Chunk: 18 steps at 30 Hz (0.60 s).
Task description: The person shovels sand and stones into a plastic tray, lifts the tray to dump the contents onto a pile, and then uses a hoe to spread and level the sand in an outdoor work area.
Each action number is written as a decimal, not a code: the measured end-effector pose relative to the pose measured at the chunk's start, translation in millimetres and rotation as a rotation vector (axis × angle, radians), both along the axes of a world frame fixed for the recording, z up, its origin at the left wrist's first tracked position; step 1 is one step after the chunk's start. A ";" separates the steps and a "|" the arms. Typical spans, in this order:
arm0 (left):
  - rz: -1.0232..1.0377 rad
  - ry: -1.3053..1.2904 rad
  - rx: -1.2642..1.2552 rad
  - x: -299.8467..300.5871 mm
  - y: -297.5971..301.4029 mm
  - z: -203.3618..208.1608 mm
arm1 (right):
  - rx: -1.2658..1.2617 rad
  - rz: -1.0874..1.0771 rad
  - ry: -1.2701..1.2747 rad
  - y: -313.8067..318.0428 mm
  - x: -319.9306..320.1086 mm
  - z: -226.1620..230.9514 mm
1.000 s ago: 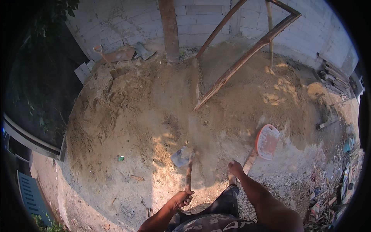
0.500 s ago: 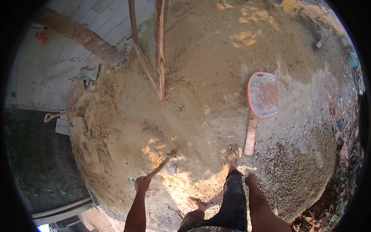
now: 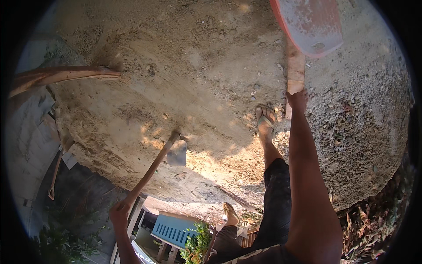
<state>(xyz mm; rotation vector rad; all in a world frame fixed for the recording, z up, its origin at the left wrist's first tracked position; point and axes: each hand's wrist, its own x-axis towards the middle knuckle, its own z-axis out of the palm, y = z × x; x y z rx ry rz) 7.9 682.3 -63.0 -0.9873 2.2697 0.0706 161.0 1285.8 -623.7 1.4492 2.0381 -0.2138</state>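
Note:
My left hand [image 3: 119, 213] is closed around the end of a hoe's wooden handle [image 3: 147, 176]. The hoe's flat metal blade [image 3: 177, 154] is down at the sandy ground in front of me. Out to the front right stretches my right arm. My right hand [image 3: 298, 100] has its fingers curled in and overlaps the lower part of a wooden plank [image 3: 295, 66]; whether it touches the plank is unclear. Beyond that hand, an orange-red scoop-shaped pan [image 3: 311, 24], crusted with pale residue, covers the plank's far end.
Gravel [image 3: 356, 136] spreads on the right, with dry leaves [image 3: 373, 229] at its edge. A wooden post [image 3: 66, 75] stands at the left. A shovel [image 3: 55, 176] lies farther left by grey paving. A blue slatted panel [image 3: 176, 229] and a green plant [image 3: 197, 244] are below.
My view has tilted and turned, so the pan and plank appear higher. My right hand has moved forward to overlap the plank. My left hand has swung left and lower, still gripping the hoe.

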 end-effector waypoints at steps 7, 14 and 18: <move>0.077 0.005 -0.115 -3.0 15.9 16.5 | -0.131 -0.006 -0.019 -36.0 -27.0 37.8; -0.181 -0.021 0.012 24.4 26.9 12.8 | -0.312 0.079 0.036 4.7 124.4 201.1; -0.286 -0.011 -0.057 93.4 20.7 45.1 | -0.361 0.189 -0.256 -23.0 133.5 321.8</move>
